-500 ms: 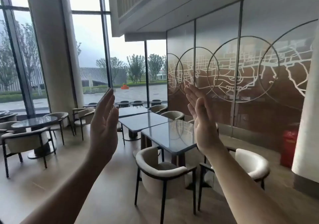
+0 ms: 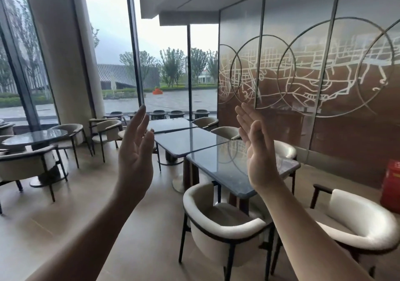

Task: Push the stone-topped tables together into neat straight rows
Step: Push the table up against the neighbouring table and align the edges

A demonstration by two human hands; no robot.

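Observation:
Three square grey stone-topped tables stand in a row running away from me: the near table [image 2: 225,168], the middle table [image 2: 186,141] and the far table [image 2: 171,123]. Their tops touch or nearly touch at the corners, and the row looks slightly staggered. My left hand [image 2: 135,150] is raised in the air, flat and empty, palm facing right. My right hand [image 2: 258,153] is raised opposite it, flat and empty, palm facing left, in front of the near table's right part. Neither hand touches a table.
Cream armchairs surround the row: one [image 2: 220,222] at the near end, another [image 2: 357,222] at the right. A round table [image 2: 34,136] with chairs stands at the left. A pillar [image 2: 62,49], glass walls, a patterned wall panel [image 2: 303,75] and a red bin [image 2: 391,187] border the area.
Both hands have stayed raised and flat, palms facing each other. The view has shifted slightly, so the tables sit a little nearer in the frame.

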